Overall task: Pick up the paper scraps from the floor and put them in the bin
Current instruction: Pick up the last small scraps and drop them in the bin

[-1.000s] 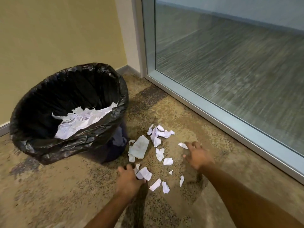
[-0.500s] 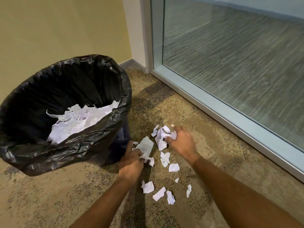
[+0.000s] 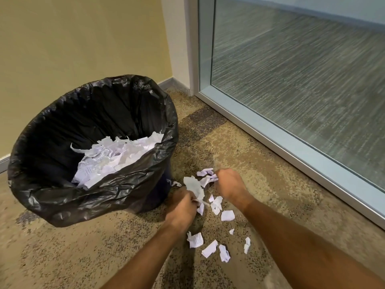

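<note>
A round bin (image 3: pixel 62 205) lined with a black bag stands at the left, holding a heap of torn white paper (image 3: pixel 116 157). Just right of its base, my left hand (image 3: pixel 183 209) is shut on a large crumpled paper scrap (image 3: pixel 194 187). My right hand (image 3: pixel 229 184) is a little farther right, fingers closed around small scraps (image 3: pixel 207 177) on the carpet. Between and below the hands lie several loose white scraps (image 3: pixel 227 215), with more near my forearms (image 3: pixel 209 248).
The floor is mottled tan carpet (image 3: pixel 104 257). A yellow wall (image 3: pixel 83 38) stands behind the bin. A glass panel in a pale metal frame (image 3: pixel 291 147) runs diagonally along the right side.
Both hands moved up toward the bin's base and closed on paper: the left took the large scrap, the right gathered the small cluster. The camera view shifted slightly.
</note>
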